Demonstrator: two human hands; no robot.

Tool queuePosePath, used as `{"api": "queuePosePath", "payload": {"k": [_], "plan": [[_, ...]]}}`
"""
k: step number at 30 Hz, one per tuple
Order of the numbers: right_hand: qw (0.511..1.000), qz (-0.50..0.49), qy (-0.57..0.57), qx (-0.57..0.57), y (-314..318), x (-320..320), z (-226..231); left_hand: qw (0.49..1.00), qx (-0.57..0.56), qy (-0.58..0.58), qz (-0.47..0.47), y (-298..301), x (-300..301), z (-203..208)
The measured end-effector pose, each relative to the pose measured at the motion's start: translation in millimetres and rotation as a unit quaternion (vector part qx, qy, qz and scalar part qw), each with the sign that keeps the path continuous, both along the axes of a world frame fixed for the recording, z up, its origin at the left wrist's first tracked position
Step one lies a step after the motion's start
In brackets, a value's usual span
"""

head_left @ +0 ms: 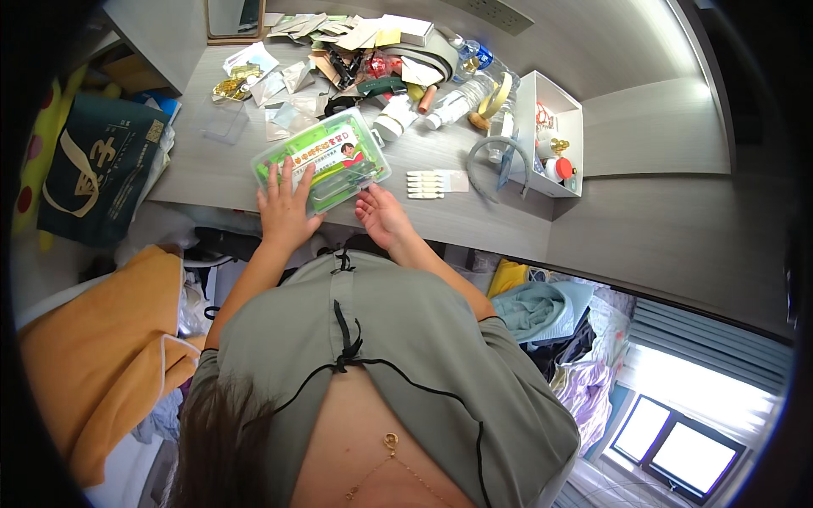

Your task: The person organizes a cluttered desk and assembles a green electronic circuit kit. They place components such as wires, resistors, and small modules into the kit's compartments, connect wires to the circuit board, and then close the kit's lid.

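A clear plastic case point(323, 161) with green contents and a printed, coloured label lies at an angle near the table's front edge. Across its left part rests my left hand point(286, 203), fingers stretched and apart on the lid, thumb by the near edge. My right hand point(385, 217) is at the case's near right corner, palm turned partly up, with curled fingers closed on the edge there. Just right of the case, several small white tubes point(425, 184) lie in a row beside a pale card point(456, 180).
Papers point(292, 80), clear bottles point(461, 102) and a white bottle point(395, 117) crowd the table's back. A white open box point(549, 135) with small items stands right, near a grey curved band point(483, 173). A dark green bag point(100, 169) hangs left; an orange cloth point(110, 339) lies below.
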State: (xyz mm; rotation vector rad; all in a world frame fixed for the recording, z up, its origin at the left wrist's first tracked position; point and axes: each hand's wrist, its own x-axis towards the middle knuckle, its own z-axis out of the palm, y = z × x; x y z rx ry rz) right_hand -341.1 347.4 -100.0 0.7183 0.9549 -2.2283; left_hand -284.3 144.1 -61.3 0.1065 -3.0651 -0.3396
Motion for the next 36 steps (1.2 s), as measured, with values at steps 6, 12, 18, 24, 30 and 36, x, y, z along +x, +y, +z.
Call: {"api": "queuePosePath", "payload": {"k": [6, 12, 18, 24, 30, 36], "plan": [[0.997, -0.004, -0.029, -0.067, -2, -9, -15, 0.999, 0.042, 0.024, 0.002, -8, 4, -6], [0.999, 0.031, -0.004, 0.002, -5, -12, -12, 0.999, 0.041, 0.031, 0.008, -13, 4, -8], [0.885, 0.171, 0.350, 0.255, 10, -11, -7, 1.000, 0.022, 0.016, 0.011, -11, 2, -5], [0.499, 0.204, 0.618, 0.573, 24, -34, 26, 1.000, 0.021, -0.018, 0.014, -11, 2, 6], [0.336, 0.218, 0.729, 0.556, 16, -64, 53, 0.999, 0.024, -0.021, -0.007, -20, 4, 0], [0.296, 0.392, 0.730, 0.476, 27, -98, 65, 1.000, 0.013, -0.020, -0.001, -18, 6, -2]]}}
